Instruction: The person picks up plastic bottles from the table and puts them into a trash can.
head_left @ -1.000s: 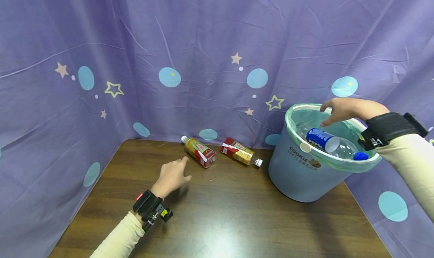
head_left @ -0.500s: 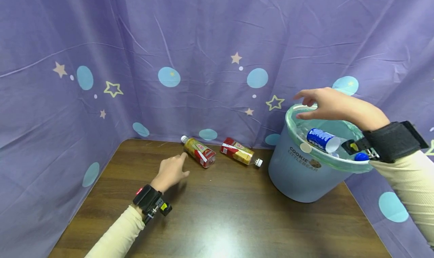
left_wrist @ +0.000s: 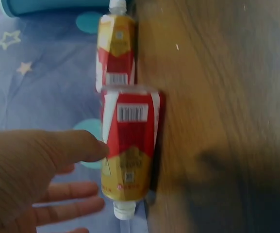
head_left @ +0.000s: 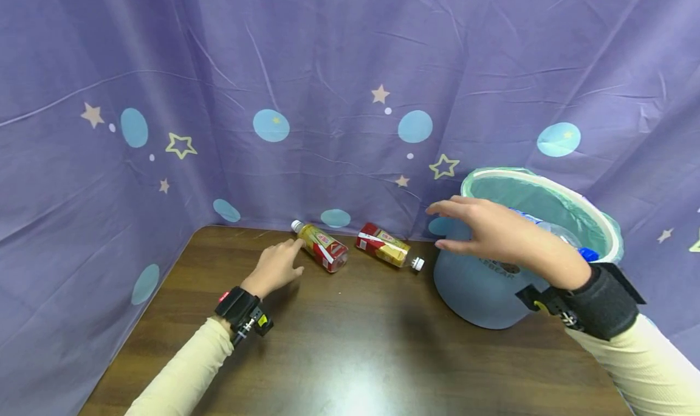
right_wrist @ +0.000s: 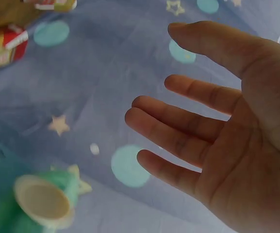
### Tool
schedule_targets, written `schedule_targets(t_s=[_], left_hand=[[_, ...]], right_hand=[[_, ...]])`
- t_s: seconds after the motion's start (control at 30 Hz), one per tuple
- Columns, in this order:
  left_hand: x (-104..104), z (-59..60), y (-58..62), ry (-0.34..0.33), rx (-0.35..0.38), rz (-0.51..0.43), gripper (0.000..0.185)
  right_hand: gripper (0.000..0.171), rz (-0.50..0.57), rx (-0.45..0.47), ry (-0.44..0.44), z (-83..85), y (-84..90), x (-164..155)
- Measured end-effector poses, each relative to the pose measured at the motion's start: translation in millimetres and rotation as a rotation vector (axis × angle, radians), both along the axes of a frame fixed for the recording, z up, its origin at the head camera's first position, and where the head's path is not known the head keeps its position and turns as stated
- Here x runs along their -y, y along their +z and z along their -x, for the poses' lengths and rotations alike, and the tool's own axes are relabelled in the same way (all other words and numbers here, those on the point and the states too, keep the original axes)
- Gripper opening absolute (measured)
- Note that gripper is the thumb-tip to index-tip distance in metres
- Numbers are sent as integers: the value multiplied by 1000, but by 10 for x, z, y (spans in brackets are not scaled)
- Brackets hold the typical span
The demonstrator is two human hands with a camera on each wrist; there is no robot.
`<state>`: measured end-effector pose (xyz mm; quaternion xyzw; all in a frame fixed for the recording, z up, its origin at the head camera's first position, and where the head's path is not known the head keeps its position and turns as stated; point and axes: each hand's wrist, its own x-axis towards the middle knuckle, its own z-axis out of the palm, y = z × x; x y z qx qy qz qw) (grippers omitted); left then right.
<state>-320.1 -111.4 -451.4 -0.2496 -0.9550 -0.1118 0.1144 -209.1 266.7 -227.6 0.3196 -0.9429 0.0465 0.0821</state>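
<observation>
Two tea bottles lie on their sides along the far edge of the table (head_left: 350, 355), right against the purple curtain (head_left: 328, 70). The left bottle (head_left: 321, 245) has its white cap toward the far-left corner; the right bottle (head_left: 386, 246) points its cap at the bin (head_left: 481, 294), which stands at the table's far-right corner.

The left hand (head_left: 275, 268) rests low over the table just beside the left bottle, fingers straight and spread, holding nothing (whether a fingertip touches the bottle I cannot tell from the head view). The right hand (head_left: 494, 231) hovers in front of the bin, palm down, fingers apart and empty, well apart from the right bottle.

The left wrist view shows what the head view does not: the thumb tip (left_wrist: 89, 145) meets the red label of the nearer bottle (left_wrist: 129, 145), with the second bottle (left_wrist: 115, 51) end to end beyond it. The right wrist view shows the right hand's bare palm (right_wrist: 237, 145) and separated fingers, with the bin rim blurred below.
</observation>
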Motion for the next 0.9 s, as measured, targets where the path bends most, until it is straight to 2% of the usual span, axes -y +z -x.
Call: schedule_targets(t_s=[0.13, 0.33, 0.47, 0.63, 0.9], left_hand=[[21, 138, 8, -44, -37, 4, 58], [9, 337, 45, -86, -25, 21, 67], [-13, 455, 55, -105, -37, 19, 66], [-41, 618, 40, -127, -51, 19, 64], [-89, 844, -5, -158, -23, 62, 63]], right_hand=[[49, 2, -22, 38, -112, -206, 54], [46, 34, -28, 100, -191, -457, 58], [46, 39, 17, 101, -216, -583, 42], [46, 27, 99, 59, -267, -732, 19], [43, 80, 171, 53, -316, -949, 1]])
